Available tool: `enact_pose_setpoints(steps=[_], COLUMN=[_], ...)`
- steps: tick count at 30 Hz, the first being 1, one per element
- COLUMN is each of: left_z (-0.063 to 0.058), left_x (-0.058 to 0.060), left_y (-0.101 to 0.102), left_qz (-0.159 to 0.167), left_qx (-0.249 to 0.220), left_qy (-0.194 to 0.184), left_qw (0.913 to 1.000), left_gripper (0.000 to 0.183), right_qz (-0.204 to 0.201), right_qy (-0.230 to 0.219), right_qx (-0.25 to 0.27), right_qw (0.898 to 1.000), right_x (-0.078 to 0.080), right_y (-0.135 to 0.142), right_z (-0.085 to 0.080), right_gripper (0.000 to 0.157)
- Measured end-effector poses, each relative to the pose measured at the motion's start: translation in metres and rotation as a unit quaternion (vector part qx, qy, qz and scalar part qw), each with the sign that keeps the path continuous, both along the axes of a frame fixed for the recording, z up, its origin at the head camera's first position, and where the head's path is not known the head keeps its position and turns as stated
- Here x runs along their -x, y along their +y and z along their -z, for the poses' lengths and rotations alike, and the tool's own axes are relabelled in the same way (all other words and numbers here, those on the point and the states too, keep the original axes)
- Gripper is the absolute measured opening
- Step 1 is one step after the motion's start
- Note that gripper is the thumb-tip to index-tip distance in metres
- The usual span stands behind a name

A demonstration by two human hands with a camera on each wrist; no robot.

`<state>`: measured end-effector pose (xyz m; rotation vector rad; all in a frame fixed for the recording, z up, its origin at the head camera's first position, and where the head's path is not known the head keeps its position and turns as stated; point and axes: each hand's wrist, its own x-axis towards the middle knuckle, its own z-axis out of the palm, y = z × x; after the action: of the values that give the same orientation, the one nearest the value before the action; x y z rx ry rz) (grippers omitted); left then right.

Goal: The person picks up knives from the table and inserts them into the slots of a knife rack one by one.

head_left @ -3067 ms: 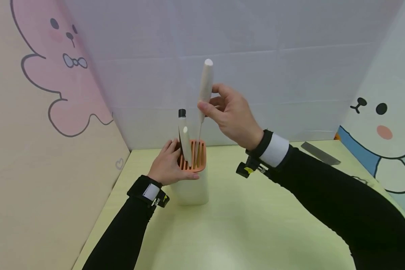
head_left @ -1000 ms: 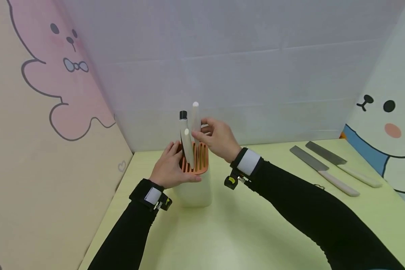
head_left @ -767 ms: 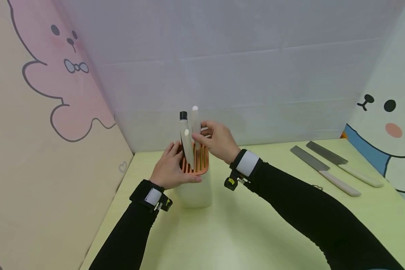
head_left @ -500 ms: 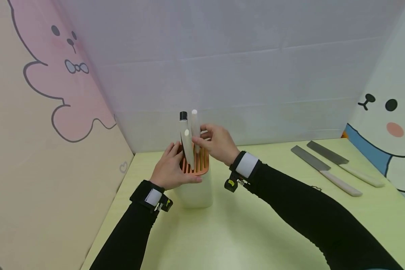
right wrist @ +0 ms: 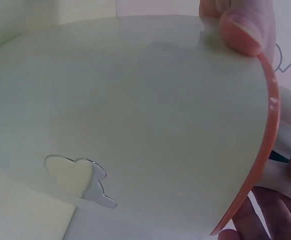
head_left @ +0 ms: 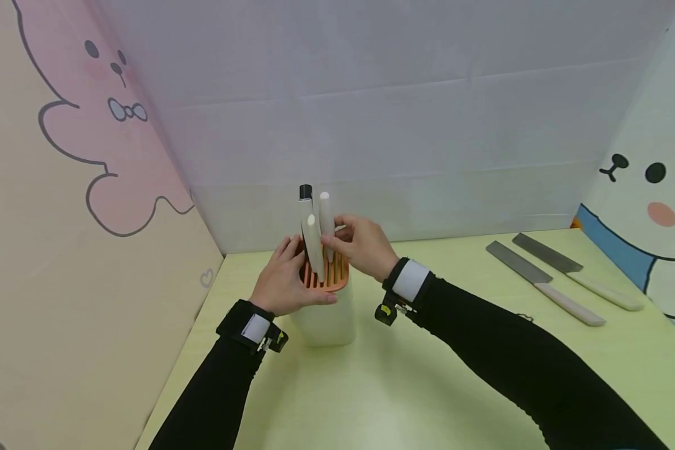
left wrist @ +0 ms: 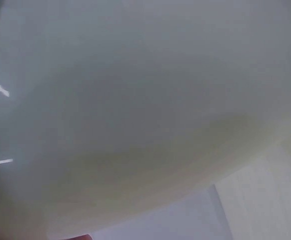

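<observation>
A white knife block (head_left: 323, 325) with an orange slotted top (head_left: 337, 278) stands upright on the table. My left hand (head_left: 281, 284) grips its upper left side, thumb across the front. Between thumb and fingers, my right hand (head_left: 365, 250) pinches the white handle of a knife (head_left: 326, 215), its blade down in the slots. Two more handles rise beside it: a white knife handle (head_left: 314, 247) in front and a black-ended white one (head_left: 305, 195) behind. The block's wall (left wrist: 135, 100) fills the left wrist view; the right wrist view shows its orange rim (right wrist: 273, 110).
Two knives with broad grey blades lie side by side on the right of the table: a nearer knife (head_left: 568, 303) and a farther knife (head_left: 604, 292). A pale curtain (head_left: 399, 144) hangs behind the table, and a cartoon-printed panel (head_left: 90, 281) borders the left.
A knife has been laid down on the right, beside another. The right hand then lowers a different knife deeper into the block. The left hand stays on the block.
</observation>
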<state>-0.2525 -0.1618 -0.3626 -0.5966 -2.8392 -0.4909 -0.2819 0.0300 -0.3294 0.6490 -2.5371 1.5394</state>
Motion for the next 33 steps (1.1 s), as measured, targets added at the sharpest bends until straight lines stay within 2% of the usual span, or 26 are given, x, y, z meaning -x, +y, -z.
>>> enact_pose_setpoints(steps=[8, 16, 25, 29, 33], left_z=[0.001, 0.0, 0.002, 0.002, 0.002], left_x=[0.0, -0.001, 0.001, 0.002, 0.005], left_y=[0.001, 0.001, 0.002, 0.001, -0.001], left_qz=[-0.002, 0.004, 0.016, 0.015, 0.015], left_qx=[-0.001, -0.007, -0.01, -0.013, -0.012], left_qy=[0.003, -0.004, 0.007, 0.005, 0.003], left_qw=[1.0, 1.0, 0.9998, 0.9998, 0.9998], left_gripper=[0.116, 0.115, 0.112, 0.113, 0.114], right_qz=[0.009, -0.013, -0.012, -0.016, -0.032], right_qy=[0.009, 0.063, 0.117, 0.083, 0.02], right_qx=[-0.012, -0.073, -0.054, -0.016, 0.035], right_qw=[1.0, 0.995, 0.992, 0.996, 0.999], right_x=[0.002, 0.0, 0.002, 0.003, 0.006], right_y=[0.0, 0.004, 0.004, 0.003, 0.002], right_z=[0.006, 0.023, 0.037, 0.044, 0.049], right_gripper=[0.038, 0.041, 0.041, 0.045, 0.053])
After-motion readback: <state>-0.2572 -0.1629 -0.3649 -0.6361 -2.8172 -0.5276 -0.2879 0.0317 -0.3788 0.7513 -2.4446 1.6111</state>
